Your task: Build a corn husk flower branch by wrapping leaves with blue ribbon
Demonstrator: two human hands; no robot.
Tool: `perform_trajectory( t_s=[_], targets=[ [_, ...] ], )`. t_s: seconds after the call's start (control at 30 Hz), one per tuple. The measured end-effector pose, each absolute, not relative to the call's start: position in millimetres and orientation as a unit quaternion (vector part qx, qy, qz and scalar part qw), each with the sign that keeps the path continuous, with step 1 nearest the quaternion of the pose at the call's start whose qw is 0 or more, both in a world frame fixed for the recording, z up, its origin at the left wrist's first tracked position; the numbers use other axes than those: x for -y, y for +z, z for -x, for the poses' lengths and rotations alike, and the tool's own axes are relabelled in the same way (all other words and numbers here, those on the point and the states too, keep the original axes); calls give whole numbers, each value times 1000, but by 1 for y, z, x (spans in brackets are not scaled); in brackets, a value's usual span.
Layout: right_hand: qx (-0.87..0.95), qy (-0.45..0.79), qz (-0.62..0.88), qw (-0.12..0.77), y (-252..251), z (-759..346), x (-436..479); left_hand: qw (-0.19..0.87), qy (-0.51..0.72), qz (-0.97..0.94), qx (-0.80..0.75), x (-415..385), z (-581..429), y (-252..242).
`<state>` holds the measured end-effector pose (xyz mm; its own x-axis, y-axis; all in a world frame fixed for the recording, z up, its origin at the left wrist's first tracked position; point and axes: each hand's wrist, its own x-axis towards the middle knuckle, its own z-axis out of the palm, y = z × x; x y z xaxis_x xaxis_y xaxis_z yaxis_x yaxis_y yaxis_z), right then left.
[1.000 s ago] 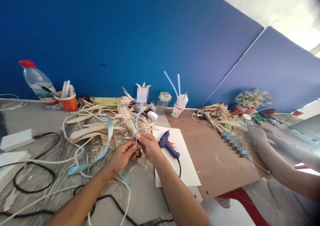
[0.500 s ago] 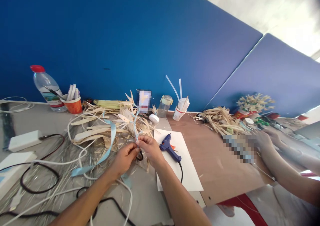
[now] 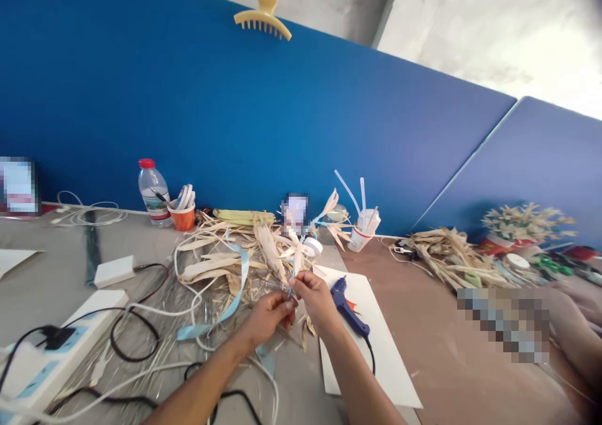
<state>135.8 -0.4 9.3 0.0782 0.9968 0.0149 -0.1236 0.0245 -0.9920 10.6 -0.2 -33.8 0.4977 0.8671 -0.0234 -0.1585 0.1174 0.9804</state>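
Observation:
My left hand and my right hand meet above the grey table, fingers pinched together on a thin stem wrapped in light blue ribbon, with pale husk petals at its top. A loose length of the blue ribbon trails down to the left over a heap of dry corn husks. A blue glue gun lies just right of my right hand on a white sheet.
A water bottle, an orange cup and a white cup of glue sticks stand along the blue partition. Power strip and cables lie at left. Another person's hand and more husks are at right.
The view has tilted up and swung left, so everything sits further right and lower in the frame. Both hands stay pinched on the ribbon-wrapped stem.

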Motion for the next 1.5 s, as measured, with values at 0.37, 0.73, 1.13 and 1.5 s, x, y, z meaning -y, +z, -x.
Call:
perform_trajectory(
  t_s=[0.37, 0.73, 1.13, 1.5],
  targets=[
    [520, 437, 502, 535, 50, -143, -14, 728, 389, -499, -265, 2, -5, -22],
    [559, 426, 453, 549, 72, -154, -48, 702, 400, -515, -287, -3, -9, -34],
    [553, 428, 462, 545, 59, -138, -38, 658, 417, -530, -336, -14, -12, -51],
    [575, 465, 461, 491, 59, -121, -31, 646, 430, -527, -346, -13, -13, -51]
  ],
)
